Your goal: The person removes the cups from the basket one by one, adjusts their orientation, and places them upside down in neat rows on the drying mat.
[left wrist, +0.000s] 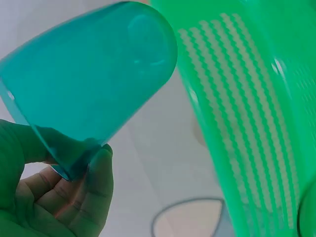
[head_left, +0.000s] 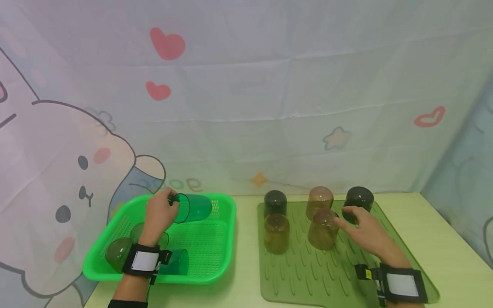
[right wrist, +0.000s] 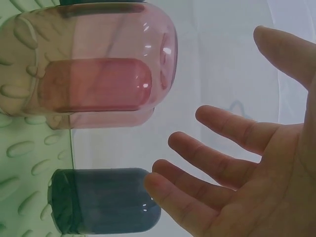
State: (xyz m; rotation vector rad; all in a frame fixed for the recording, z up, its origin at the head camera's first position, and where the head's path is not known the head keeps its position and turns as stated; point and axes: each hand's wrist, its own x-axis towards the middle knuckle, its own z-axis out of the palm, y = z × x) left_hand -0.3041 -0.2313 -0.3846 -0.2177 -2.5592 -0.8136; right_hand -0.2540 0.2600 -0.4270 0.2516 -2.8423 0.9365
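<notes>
My left hand (head_left: pixel 161 214) pinches the rim of a teal tumbler (head_left: pixel 199 207) between thumb and fingers. The tumbler lies tilted sideways over the back of the green basket (head_left: pixel 230 252); in the left wrist view its closed end points away from the hand (left wrist: pixel 74 190). My right hand (head_left: pixel 366 233) hovers over the ribbed green mat (head_left: pixel 292 282), fingers spread and holding nothing. Closest to it are an upside-down pink tumbler (head_left: pixel 322 233) and a dark tumbler (head_left: pixel 358 197). The right wrist view shows a gap between the palm and the pink tumbler (right wrist: pixel 98 39).
Another pink tumbler (head_left: pixel 319 200), an amber tumbler (head_left: pixel 276 237) and a second dark one (head_left: pixel 275 200) stand upside down on the mat. Inside the basket lie a smoky tumbler (head_left: pixel 117 253) and another teal one (head_left: pixel 179 263), partly behind my left wrist. A printed cloth (head_left: pixel 246 107) hangs behind.
</notes>
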